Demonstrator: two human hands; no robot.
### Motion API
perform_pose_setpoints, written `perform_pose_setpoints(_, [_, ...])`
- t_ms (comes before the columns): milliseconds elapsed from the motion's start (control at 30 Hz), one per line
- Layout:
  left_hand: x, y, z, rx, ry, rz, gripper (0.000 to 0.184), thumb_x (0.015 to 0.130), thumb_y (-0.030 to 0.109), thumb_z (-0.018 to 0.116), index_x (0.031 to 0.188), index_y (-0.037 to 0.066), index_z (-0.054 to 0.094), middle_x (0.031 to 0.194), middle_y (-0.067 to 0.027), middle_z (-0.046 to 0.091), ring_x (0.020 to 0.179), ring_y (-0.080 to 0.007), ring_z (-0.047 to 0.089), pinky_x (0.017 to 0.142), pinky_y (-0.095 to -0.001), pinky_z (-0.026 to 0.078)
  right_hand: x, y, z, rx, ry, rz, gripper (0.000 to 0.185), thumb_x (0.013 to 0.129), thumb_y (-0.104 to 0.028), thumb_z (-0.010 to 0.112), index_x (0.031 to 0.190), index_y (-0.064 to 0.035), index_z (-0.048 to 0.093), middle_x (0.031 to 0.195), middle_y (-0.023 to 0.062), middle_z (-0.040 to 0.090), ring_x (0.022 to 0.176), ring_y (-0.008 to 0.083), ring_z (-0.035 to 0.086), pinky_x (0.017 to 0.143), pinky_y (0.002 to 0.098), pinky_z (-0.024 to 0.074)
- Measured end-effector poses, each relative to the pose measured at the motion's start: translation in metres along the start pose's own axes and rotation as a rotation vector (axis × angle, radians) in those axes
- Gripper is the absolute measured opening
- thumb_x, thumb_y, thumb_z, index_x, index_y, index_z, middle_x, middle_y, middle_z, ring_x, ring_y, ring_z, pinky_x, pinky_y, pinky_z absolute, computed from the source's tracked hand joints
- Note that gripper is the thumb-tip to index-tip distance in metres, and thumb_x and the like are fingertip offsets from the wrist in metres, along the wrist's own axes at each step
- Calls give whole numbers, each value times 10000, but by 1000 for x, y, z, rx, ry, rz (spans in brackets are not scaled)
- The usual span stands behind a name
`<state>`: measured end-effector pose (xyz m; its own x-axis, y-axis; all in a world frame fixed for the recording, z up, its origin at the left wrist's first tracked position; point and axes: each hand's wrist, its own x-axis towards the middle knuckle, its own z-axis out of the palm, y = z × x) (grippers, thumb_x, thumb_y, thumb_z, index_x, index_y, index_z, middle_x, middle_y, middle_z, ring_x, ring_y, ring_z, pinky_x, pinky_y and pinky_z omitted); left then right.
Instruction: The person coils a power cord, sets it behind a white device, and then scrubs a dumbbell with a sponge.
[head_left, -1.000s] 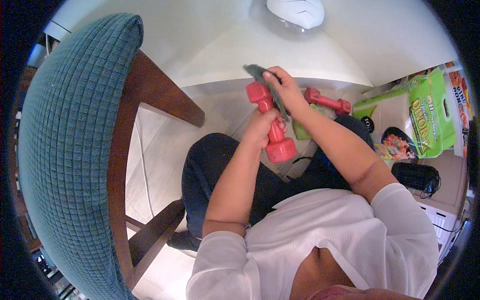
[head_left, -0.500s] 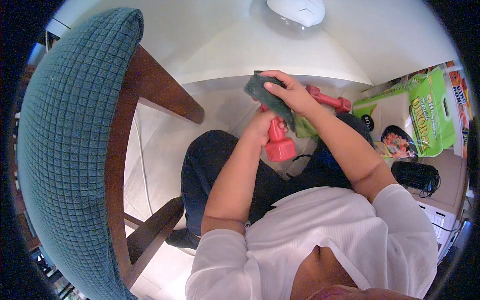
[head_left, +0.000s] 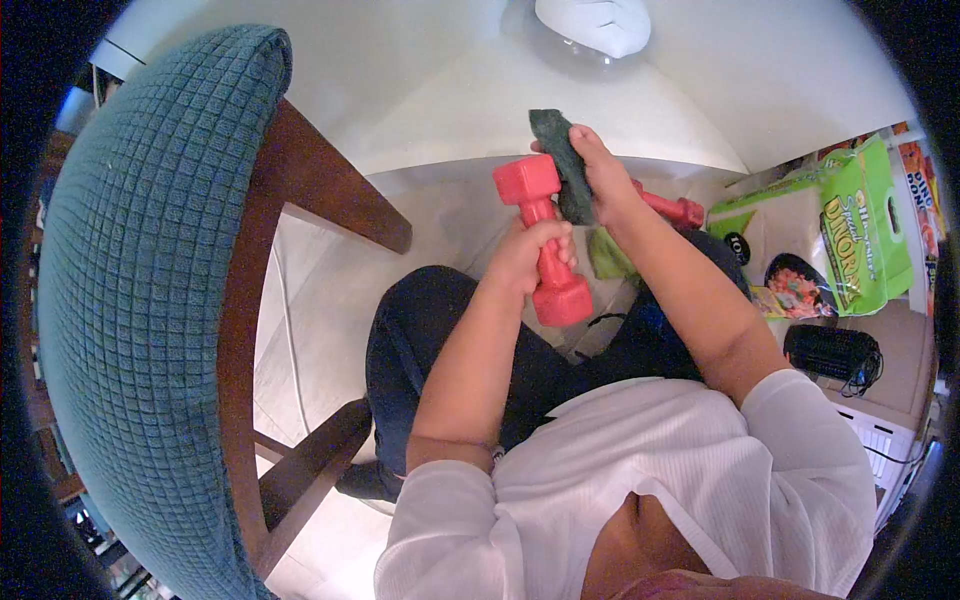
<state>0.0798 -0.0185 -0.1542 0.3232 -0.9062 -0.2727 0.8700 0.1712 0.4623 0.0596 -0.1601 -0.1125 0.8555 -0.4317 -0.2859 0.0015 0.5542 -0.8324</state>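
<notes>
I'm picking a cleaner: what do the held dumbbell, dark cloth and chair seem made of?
Dumbbell: perhaps vinyl-coated metal; smooth red surface, slight sheen, core hidden. Cloth: probably textile; fuzzy, matte. Chair: matte, grid-textured fabric cover; brown frame, likely wood.

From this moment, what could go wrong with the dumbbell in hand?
The red dumbbell may slip from the left-hand grip and drop toward the legs. The dark green cloth in the right-hand grip could work loose. A careless swing might also knock the second dumbbell, partly hidden behind the right forearm.
</notes>
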Motion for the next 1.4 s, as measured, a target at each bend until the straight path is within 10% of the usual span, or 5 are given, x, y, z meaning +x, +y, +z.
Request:
perform_pose_setpoints(100, [0, -2, -1, -139, -21, -47, 115, 711, 99, 557, 754, 69, 455, 560, -42, 471, 469, -165, 482, 462, -323, 433, -15, -10, 3, 48, -198, -8, 324, 877, -235, 426, 1150, -66, 383, 1071, 119, 530, 943, 221, 530, 839, 329, 419])
perform_pose_setpoints(200, [0, -1, 0, -119, 25, -39, 157, 742, 167, 568, 837, 77, 481, 634, -37, 510, 520, -156, 508, 507, -322, 447, -31, -12, 22, -576, -326, -139, 318, 857, -193, 469, 1146, -69, 425, 1087, 98, 525, 979, 188, 504, 854, 311, 403])
perform_pose_setpoints(433, [5, 2, -3, 121, 156, 117, 337, 775, 178, 549, 1068, 48, 444, 902, -43, 541, 793, -144, 554, 674, -288, 464, -21, 9, 36, -719, -154, -299, 262, 848, -232, 499, 1041, -56, 512, 965, 27, 541, 887, 111, 492, 817, 238, 378])
perform_pose_setpoints(733, [6, 0, 8, 219, 251, 132, 235, 759, 47, 496, 987, 44, 439, 760, -59, 545, 559, -149, 532, 484, -269, 433, -10, 21, 30, -637, 10, -341, 268, 876, -276, 449, 943, -35, 544, 796, -17, 533, 762, 64, 462, 717, 211, 393])
perform_pose_setpoints(1400, [1, -3, 7, 144, 199, 45, 70, 714, 87, 521, 751, 55, 471, 580, -61, 493, 474, -189, 501, 472, -349, 477, 11, 18, 13, -594, 35, -231, 267, 878, -283, 415, 880, -40, 525, 748, 34, 534, 676, 108, 489, 640, 251, 420])
